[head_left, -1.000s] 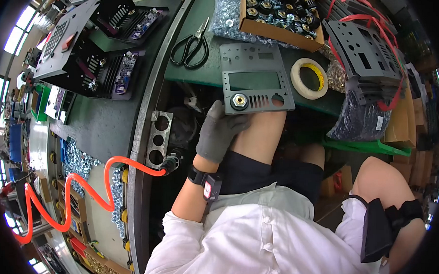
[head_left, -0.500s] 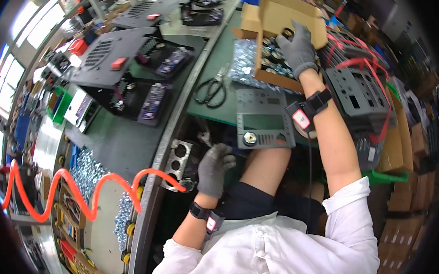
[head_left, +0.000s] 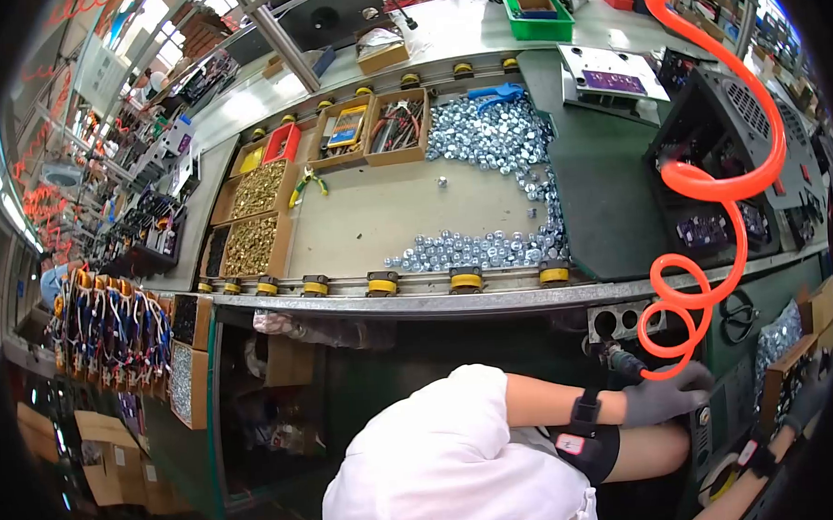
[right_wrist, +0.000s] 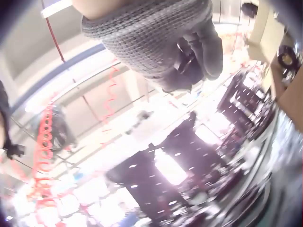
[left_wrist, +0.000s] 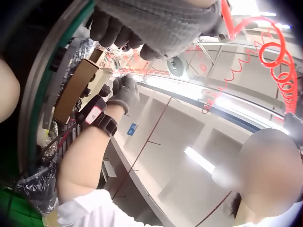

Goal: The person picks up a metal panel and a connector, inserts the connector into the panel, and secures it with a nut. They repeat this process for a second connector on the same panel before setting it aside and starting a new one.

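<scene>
My gloved left hand [head_left: 669,395], blurred in the head view, hangs beside the coupling [head_left: 625,360] of the orange coiled hose. Its fingers [left_wrist: 130,35] look loose in the left wrist view, with nothing held. At the head view's right edge, my gloved right hand [head_left: 807,406] is over the cardboard box [head_left: 774,395] of black round parts. In the right wrist view its fingers [right_wrist: 210,52] are curled, with a small shiny metal part [right_wrist: 185,61] between them, mostly hidden. A grey panel [head_left: 708,447] with a round fitting [head_left: 704,417] lies across the lap, near the left fingertips.
An orange coiled hose [head_left: 743,185] hangs over the bench's right side. Black scissors [head_left: 740,316] and a tape roll [head_left: 721,482] lie near the panel. Beyond the metal bench edge [head_left: 418,303] are loose silver nuts [head_left: 485,136], boxes of brass parts [head_left: 253,247] and dark housings [head_left: 709,136].
The head view has swung left over the bench. My right hand came up from beside the lap to the box of round parts. My left hand moved off the panel's edge.
</scene>
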{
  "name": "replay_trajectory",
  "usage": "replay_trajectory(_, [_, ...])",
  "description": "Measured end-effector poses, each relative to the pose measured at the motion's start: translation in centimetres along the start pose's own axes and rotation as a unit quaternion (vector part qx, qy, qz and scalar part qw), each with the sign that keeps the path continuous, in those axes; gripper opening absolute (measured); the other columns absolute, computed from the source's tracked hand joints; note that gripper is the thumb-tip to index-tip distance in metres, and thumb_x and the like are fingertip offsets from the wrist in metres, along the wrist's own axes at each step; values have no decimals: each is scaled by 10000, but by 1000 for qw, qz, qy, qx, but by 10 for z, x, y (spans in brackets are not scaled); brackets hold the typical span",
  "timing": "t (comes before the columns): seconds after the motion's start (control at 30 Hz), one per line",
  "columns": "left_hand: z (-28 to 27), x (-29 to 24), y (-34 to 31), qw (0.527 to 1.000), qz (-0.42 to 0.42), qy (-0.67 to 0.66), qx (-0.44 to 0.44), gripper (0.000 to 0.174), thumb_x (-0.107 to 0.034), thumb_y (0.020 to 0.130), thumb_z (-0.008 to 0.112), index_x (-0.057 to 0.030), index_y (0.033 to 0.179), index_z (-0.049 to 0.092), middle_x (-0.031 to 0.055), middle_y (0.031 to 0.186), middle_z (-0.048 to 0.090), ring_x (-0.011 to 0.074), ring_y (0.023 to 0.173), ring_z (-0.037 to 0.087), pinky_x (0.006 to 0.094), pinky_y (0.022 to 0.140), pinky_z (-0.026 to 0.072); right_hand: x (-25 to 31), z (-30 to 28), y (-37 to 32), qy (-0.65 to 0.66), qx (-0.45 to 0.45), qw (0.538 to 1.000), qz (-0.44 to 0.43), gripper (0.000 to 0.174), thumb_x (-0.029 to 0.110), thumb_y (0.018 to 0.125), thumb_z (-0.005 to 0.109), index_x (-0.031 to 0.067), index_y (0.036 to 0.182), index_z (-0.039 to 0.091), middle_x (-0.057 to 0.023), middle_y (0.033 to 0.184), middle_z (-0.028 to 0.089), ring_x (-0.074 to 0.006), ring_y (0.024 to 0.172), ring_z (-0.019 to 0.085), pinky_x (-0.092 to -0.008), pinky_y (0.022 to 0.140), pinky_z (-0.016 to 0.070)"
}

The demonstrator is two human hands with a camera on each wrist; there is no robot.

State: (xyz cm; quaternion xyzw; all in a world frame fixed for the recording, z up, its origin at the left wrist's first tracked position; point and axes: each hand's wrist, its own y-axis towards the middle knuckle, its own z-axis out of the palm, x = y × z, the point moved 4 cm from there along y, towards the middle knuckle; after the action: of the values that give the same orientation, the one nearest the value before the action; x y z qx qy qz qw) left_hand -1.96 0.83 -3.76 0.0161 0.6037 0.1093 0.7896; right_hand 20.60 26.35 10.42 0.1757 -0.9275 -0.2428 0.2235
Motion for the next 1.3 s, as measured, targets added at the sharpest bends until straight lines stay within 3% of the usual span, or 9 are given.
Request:
replay_trajectory(0.03, [4, -5, 0, 1000, -6, -5, 8, 358, -157, 903, 593, 11, 1216, 547, 115, 1147, 578, 175, 1022, 587, 342, 863, 494, -37, 9, -6, 64, 33, 997, 10, 450, 211, 957, 611, -32, 1321, 507, -164, 1285, 570, -258, 1158, 566, -358, 984, 442])
replay_trajectory(0.17, [15, -43, 6, 995, 34, -94, 8, 461, -123, 890, 605, -8, 1317, 474, 114, 1129, 595, 192, 1010, 603, 343, 874, 497, 110, -16, -120, 40, -5, 980, -195, 418, 141, 939, 602, -6, 1320, 513, -177, 1294, 543, -296, 1190, 545, -367, 992, 438])
replay_trajectory(0.27, [24, -47, -1, 998, 49, -49, 2, 493, -99, 889, 617, -16, 1345, 451, 116, 1138, 614, 189, 1040, 609, 335, 896, 497, 174, -27, -175, -8, 42, 980, -194, 438, 228, 901, 634, 23, 1279, 548, -216, 1261, 539, -406, 1185, 533, -436, 964, 448])
replay_trajectory(0.63, [30, -54, -3, 983, -151, -63, 85, 557, -40, 817, 711, 40, 1306, 455, 161, 1178, 616, 215, 1005, 646, 322, 859, 549, 136, -30, -226, 340, 103, 935, -16, 525, 100, 752, 734, -11, 1240, 578, -124, 1171, 626, -238, 1082, 608, -352, 953, 477])
replay_trajectory(0.73, [44, -46, -10, 995, -76, 11, 55, 483, -41, 831, 708, 24, 1259, 493, 149, 1155, 640, 170, 939, 653, 284, 764, 549, 132, -33, -241, 453, 34, 882, 123, 520, -11, 766, 748, -9, 1254, 569, -93, 1134, 635, -124, 980, 624, -264, 857, 517])
replay_trajectory(0.9, [68, -60, -10, 962, 190, 154, 122, 307, -123, 832, 735, 7, 1079, 608, 129, 1126, 649, 149, 885, 652, 274, 730, 538, 117, -33, -251, 452, -36, 878, 152, 543, -49, 742, 729, -6, 1257, 565, -107, 1127, 630, -162, 993, 637, -289, 858, 528])
replay_trajectory(1.13, [76, -51, -9, 997, 13, -24, 74, 354, -11, 768, 749, 72, 1093, 636, 151, 1231, 590, 144, 1002, 611, 268, 837, 528, 134, -56, -246, 237, -80, 968, -14, 536, -66, 688, 661, -15, 1215, 580, -190, 1196, 595, -312, 1088, 628, -370, 895, 526])
replay_trajectory(1.23, [73, -57, -11, 974, 140, 140, 106, 349, -1, 753, 756, 40, 1085, 656, 147, 1233, 594, 175, 1019, 621, 286, 838, 536, 109, -45, -252, 519, -45, 821, 235, 327, 180, 908, 591, -23, 1165, 582, -126, 1041, 632, -216, 891, 647, -313, 739, 539])
replay_trajectory(1.3, [76, -59, -12, 946, 228, 204, 106, 352, -3, 718, 774, 5, 1054, 670, 152, 1212, 605, 228, 991, 642, 309, 808, 548, 105, -42, -247, 534, -1, 810, 244, 329, 239, 938, 539, -15, 1144, 581, -107, 978, 621, -182, 795, 618, -286, 664, 511])
